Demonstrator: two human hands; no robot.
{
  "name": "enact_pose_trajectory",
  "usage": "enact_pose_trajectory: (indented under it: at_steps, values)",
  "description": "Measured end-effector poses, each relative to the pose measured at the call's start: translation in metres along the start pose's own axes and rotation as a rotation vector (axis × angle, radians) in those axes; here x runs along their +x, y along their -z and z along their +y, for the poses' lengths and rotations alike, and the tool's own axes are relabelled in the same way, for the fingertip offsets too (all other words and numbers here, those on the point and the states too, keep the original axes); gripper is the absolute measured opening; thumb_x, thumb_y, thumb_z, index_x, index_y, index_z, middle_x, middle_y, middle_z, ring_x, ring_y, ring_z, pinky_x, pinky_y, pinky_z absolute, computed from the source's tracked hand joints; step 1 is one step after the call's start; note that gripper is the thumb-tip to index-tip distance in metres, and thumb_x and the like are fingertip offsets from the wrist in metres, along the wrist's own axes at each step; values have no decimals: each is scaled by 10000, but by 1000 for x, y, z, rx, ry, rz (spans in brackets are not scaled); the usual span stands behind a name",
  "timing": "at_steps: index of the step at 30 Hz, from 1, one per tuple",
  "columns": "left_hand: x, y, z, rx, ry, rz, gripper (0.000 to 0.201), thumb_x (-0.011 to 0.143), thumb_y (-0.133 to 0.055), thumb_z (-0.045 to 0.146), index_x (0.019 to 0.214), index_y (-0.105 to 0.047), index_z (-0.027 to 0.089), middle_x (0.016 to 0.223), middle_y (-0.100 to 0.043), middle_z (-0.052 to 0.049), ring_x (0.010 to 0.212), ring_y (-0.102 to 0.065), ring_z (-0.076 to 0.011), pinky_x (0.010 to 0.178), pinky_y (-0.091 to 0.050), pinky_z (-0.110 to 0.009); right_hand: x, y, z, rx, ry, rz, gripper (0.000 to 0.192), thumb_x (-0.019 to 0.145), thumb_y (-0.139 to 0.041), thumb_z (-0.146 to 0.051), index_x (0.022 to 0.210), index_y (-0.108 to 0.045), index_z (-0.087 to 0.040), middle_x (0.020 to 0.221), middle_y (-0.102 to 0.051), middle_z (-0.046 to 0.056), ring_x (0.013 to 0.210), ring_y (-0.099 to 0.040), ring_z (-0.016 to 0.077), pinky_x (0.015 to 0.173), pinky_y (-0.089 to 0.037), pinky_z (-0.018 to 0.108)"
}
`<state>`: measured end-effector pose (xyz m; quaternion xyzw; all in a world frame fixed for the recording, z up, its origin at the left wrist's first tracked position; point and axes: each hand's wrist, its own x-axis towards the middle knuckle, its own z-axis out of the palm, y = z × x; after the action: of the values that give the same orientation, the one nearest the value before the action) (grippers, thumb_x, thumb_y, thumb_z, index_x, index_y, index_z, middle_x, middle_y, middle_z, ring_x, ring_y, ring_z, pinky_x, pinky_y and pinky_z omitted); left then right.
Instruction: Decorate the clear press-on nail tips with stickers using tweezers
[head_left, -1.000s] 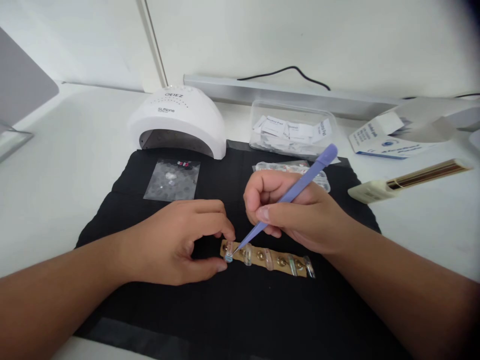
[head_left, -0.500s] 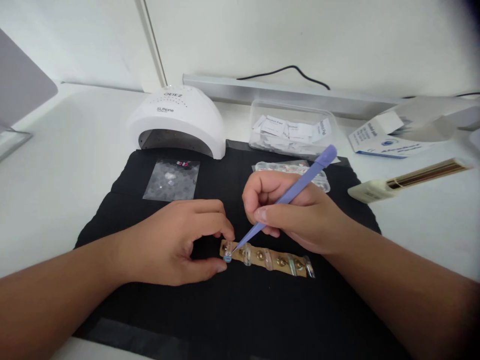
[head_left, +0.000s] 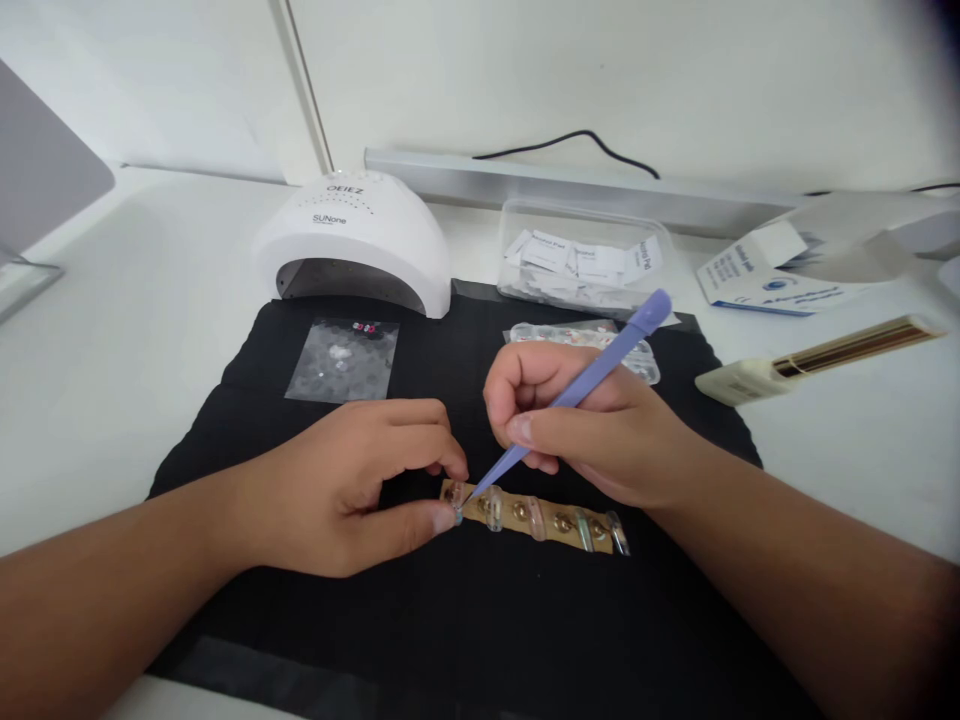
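My right hand grips lilac tweezers like a pen, their tip touching the left end of a tan strip that carries several clear nail tips. The strip lies on a black mat. My left hand pinches the strip's left end between thumb and forefinger, right at the tweezer tip. The leftmost nail tip is mostly hidden by my thumb.
A white nail lamp stands at the mat's back edge, with a clear bag of small gems in front of it. Behind my right hand are a clear box of wipe packets, an open carton and a cream-coloured tool.
My left thumb has slid right and up, closing on the strip's end and covering the leftmost nail tip. The right hand and tweezers have barely moved.
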<state>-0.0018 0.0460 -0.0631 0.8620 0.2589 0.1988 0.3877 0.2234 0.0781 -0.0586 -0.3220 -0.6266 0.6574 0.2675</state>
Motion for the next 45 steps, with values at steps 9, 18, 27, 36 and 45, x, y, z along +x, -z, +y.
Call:
enact_pose_trajectory:
  at_steps: [9, 18, 27, 36, 45]
  values:
    - [0, -3, 0, 37, 42, 8, 127, 893, -607, 155, 1020, -604, 161, 915, -613, -14, 801, -582, -125, 717, -461, -264, 0, 0, 0, 3, -2, -2, 53, 759, -567, -149, 737, -580, -195, 558, -513, -51, 448, -444, 61, 400, -357, 167]
    - [0, -3, 1, 41, 58, 2, 126, 891, -603, 148, 1016, -611, 164, 912, -615, -5, 799, -588, -119, 723, -459, -255, 2, 1, 2, 57, 41, -30, 28, 747, -593, -161, 734, -575, -179, 536, -504, -68, 443, -433, 50, 394, -341, 159]
    - [-3, -4, 2, -19, 23, 41, 192, 899, -569, 50, 1047, -607, 165, 981, -524, -15, 808, -548, -91, 746, -468, -218, 7, 14, 14, 346, 147, -5, 39, 715, -622, -127, 722, -607, -162, 502, -529, -71, 395, -436, 57, 420, -316, 223]
    - [0, -1, 7, 32, -28, -62, 284, 858, -508, -31, 995, -664, 162, 995, -513, -27, 747, -513, -71, 645, -433, -185, 8, 20, 13, 514, 209, -50, 54, 738, -584, -116, 726, -599, -166, 483, -544, -62, 362, -407, 58, 433, -298, 241]
    - [1, 2, 5, 137, -22, -115, 355, 847, -498, -21, 1043, -692, 201, 1052, -520, -36, 842, -534, -107, 742, -438, -226, 11, 22, 17, 504, 237, -56, 61, 744, -571, -106, 741, -591, -164, 485, -548, -64, 358, -401, 58, 424, -325, 227]
